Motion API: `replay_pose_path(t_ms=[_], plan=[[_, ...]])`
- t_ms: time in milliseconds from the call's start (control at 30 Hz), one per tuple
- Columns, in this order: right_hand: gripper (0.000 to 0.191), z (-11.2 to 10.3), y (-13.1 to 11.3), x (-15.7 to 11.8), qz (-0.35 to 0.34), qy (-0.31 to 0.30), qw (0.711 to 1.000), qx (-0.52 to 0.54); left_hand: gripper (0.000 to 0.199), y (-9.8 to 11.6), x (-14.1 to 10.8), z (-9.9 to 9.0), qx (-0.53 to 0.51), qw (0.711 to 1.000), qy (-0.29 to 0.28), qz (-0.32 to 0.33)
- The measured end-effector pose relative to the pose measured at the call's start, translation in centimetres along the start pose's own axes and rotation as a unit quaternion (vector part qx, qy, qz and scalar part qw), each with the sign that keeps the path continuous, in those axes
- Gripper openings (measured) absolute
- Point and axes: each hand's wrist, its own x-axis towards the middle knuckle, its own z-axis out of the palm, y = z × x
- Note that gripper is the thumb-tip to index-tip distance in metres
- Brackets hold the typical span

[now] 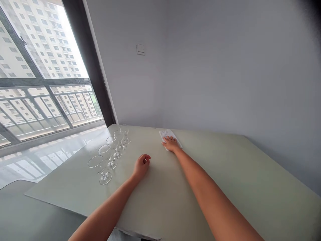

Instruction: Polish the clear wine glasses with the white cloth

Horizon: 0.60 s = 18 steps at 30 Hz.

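A flat, white, rectangular sheet, folded cloth or paper (I cannot tell which), lies on the table close to its far edge, just in from where two walls meet; its long axis runs from that edge back toward the near one, slanting a little rightward as it comes nearer; one short end faces the far edge. The right hand lies palm down on it, fingers spread; the left hand is loosely curled nearer the near edge, and whether it encloses anything I cannot tell. The sheet looks thin and matt, with a faint grey mark at its far end; along the table's left edge stand five clear, smooth, stemmed glasses in a row, upright, rounded bowls above round feet, the farthest near the far left corner. The pale grey-green table has a smooth, softly shining top; beyond it rise plain grey walls, with a square white switch on one; at left, past a dark-framed window and metal railing, stands a pale high-rise; the floor is glossy.
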Motion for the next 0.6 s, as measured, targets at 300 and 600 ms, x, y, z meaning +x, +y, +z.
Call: replay_pose_path(t_ms=[300,600], plan=[[0.060,1.8,-7.5,-4.1,-0.206,-0.041,0.977,0.020,0.013,0.5,-0.8,-0.9,-0.052,0.991,0.121,0.015],[0.054,3.4,-4.0,-15.5,-0.371,-0.061,0.926,0.026,0.018,0.5,-0.6,-1.6,-0.053,0.973,0.222,-0.022]])
